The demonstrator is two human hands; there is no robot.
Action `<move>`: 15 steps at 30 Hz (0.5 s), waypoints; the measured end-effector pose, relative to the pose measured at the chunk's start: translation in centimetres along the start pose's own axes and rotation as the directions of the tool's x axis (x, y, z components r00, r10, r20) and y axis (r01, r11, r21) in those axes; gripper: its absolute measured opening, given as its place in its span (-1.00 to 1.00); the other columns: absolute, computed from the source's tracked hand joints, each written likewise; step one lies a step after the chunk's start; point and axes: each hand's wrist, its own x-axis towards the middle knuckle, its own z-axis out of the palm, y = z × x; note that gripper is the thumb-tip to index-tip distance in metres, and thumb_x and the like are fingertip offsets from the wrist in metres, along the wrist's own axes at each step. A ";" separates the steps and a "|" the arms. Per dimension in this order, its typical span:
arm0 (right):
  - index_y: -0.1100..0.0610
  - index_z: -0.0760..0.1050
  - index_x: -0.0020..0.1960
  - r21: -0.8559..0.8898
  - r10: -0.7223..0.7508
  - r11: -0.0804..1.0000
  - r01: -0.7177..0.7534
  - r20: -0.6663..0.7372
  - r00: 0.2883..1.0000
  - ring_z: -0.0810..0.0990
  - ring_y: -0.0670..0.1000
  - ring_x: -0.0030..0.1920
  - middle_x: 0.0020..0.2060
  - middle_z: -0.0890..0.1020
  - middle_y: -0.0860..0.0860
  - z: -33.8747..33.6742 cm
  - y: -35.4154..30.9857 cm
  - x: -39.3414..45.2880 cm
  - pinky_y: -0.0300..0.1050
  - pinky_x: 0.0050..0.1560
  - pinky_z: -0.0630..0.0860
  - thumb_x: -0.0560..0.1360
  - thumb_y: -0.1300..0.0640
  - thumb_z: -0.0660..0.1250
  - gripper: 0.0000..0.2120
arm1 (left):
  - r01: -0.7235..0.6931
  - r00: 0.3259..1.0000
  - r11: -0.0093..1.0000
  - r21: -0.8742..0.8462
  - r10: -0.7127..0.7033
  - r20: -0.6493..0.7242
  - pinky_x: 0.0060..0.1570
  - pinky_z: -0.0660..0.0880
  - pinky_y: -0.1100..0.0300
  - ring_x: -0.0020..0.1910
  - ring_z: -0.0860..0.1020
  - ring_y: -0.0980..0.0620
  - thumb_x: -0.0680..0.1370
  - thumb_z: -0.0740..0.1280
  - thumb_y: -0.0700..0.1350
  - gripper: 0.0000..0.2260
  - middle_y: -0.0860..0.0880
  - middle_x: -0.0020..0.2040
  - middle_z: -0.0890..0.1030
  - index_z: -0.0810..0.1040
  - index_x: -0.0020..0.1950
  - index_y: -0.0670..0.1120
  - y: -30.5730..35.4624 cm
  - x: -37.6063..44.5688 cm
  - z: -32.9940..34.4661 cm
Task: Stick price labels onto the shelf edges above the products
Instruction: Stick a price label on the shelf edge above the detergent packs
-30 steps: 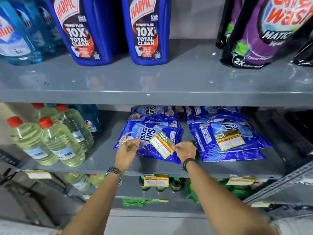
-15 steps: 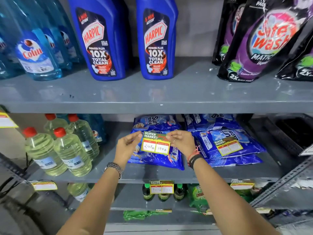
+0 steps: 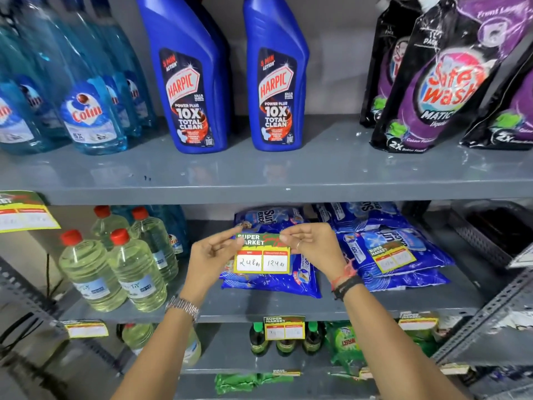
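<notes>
I hold a yellow-edged price label (image 3: 262, 257) printed "SUPER MARKET", with 248 and 124 handwritten on it. My left hand (image 3: 212, 259) pinches its upper left corner and my right hand (image 3: 313, 246) pinches its upper right corner. The label hangs upright in front of the blue Surf Excel packets (image 3: 269, 281), below the grey shelf edge (image 3: 259, 194) that carries two blue Harpic bottles (image 3: 190, 82). A second label (image 3: 393, 256) lies loose on the right stack of packets.
Colin bottles (image 3: 86, 111) stand upper left, purple Safe Wash pouches (image 3: 444, 90) upper right. Clear bottles with red caps (image 3: 115, 272) stand left of the packets. Labels are stuck on a lower edge (image 3: 284, 327) and at the far left (image 3: 24, 212). A slotted metal upright (image 3: 484, 316) runs at the right.
Both hands lifted the label off the left packet stack and turned it level and upright. The view has come closer and tilted upward toward the shelf edge.
</notes>
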 end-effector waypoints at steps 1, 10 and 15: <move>0.02 0.63 -0.18 -0.004 -0.028 1.000 0.028 0.005 1.000 0.69 -0.01 -0.14 -0.19 0.72 0.06 -0.1 -1.0 -0.6 -0.10 -0.06 0.63 0.37 0.16 0.47 -0.93 | -0.053 0.999 0.999 0.010 0.053 -0.009 -0.26 0.59 0.33 -0.24 0.67 0.16 0.46 0.39 -0.26 -0.77 0.05 -0.29 0.72 0.62 0.07 -0.02 0.8 -0.7 -0.3; 0.04 0.66 -0.16 -0.110 -0.297 0.952 0.284 -0.123 0.947 0.63 -0.12 -0.31 -0.33 0.69 -0.07 1.1 -10.0 -3.0 -0.27 -0.17 0.58 0.37 0.13 0.47 -0.94 | -0.403 0.868 0.886 0.230 0.449 -0.211 -0.24 0.56 0.32 -0.31 0.63 0.19 0.38 0.48 -0.13 -0.88 0.16 -0.27 0.70 0.66 -0.14 0.07 8.7 -2.1 -2.6; 0.04 0.65 -0.16 -0.235 -0.358 0.924 0.302 -0.249 0.900 0.58 -0.21 -0.40 -0.42 0.63 -0.14 1.5 -10.8 -2.6 -0.40 -0.28 0.53 0.40 0.11 0.44 -0.96 | -0.412 0.839 0.832 0.372 0.506 -0.202 -0.23 0.59 0.15 -0.29 0.64 0.13 0.38 0.50 -0.05 -0.92 0.24 -0.22 0.68 0.68 -0.16 0.10 10.1 -1.4 -2.1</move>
